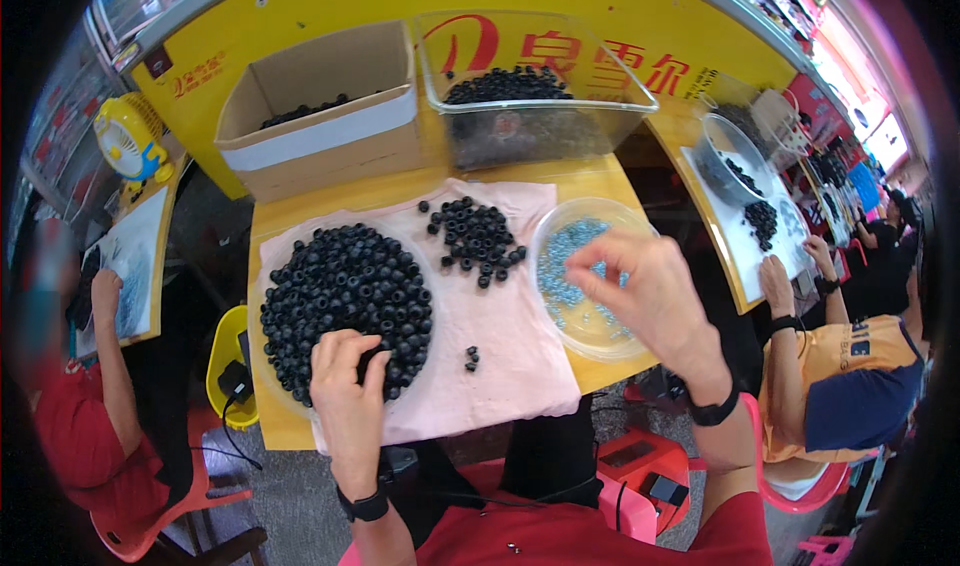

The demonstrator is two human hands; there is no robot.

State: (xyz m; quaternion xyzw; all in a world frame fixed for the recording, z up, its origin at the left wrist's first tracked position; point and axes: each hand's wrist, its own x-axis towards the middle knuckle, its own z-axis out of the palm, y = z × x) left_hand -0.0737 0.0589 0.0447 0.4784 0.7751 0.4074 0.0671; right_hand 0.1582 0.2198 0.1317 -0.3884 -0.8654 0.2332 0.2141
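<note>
A round clear tray (437,311) on the left holds a heap of small black ring-shaped pieces (345,286), each with a hole through it. My left hand (347,386) is at the heap's near right edge, its fingers curled against the pieces; what lies between thumb and forefinger is hidden. On the right is a round clear tub (600,344) of small shiny bluish pieces (565,251). My right hand (645,296) hovers over it, thumb and forefinger pinched; anything between them is too small to make out. More black pieces (478,236) lie loose between the containers.
A pale pink cloth (500,366) covers much of the wooden table (285,436). Behind stand a cardboard box (330,151) and a clear plastic bin (540,131), both holding black pieces. People sit at tables on either side. A yellow basket (228,366) is on the left.
</note>
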